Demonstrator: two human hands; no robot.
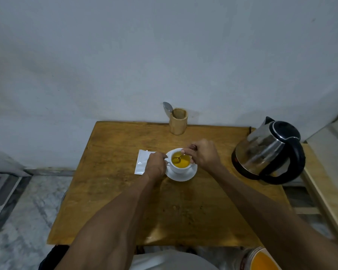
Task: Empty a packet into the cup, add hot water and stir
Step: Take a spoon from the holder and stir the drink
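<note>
**Spoon in the cup, both hands at the saucer**

We see a wooden desk (125, 201) against a pale wall, its near edge partly hidden by our forearms. At its right edge stands a steel kettle (267, 151) with a black lid and handle; what it rests on is hard to make out. At the back edge a wooden holder (178, 121) keeps one spoon upright, bowl up.

In the middle sits a white saucer (183, 177) with the white cup (180, 161) on it, filled with yellow liquid. Our left hand (155, 165) is at the cup's left side, fingers curled where the handle is; the handle is mostly covered, so we cannot tell how firmly it is held. That hand also covers the right part of the white packet (141, 162), lying flat just left of the saucer. Our right hand (204, 154) hangs over the cup's right rim, fingers pinched on the handle of a small spoon (177, 158) whose bowl dips into the liquid.

At the bottom right, an orange-topped container (261, 260) is cut off by the frame.
</note>
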